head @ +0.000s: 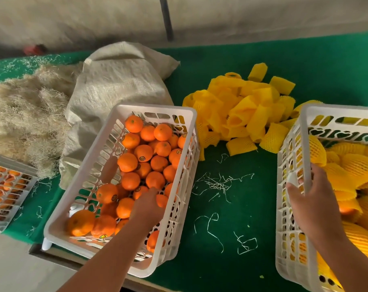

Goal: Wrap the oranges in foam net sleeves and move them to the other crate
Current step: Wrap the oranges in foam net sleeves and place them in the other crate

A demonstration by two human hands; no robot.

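Two white crates sat on the green table (231, 207), one at lower centre and one at the right edge of the frame. The centre crate (157, 110) was tilted, its near left corner off the table edge, and held a heap of bare oranges (141, 163), several with small stickers. The left hand (146, 209) reached into it from the bottom of the frame, palm down on the fruit near the crate's right wall; its fingers were curled over an orange, though whether they actually gripped it could not be told.

The right crate (290, 207) was filled with oranges already in yellow foam sleeves (355, 167). The right hand (311, 199) held this crate's left rim, fingers hooked inside over the wall and thumb pressed on the outside.

Between the crates, toward upper centre, lay a loose pile of empty sleeves (239, 110), touching the far right corner of the centre crate. Pale threads (218, 184) were scattered on the green cloth below the pile.

Behind the centre crate, at upper left, lay a slumped woven sack (115, 85), and left of it a mound of straw-like fibre (25, 110). At the left edge a grey crate (8, 190) showed more oranges through its slots. A dark pole (166, 17) stood at top centre.
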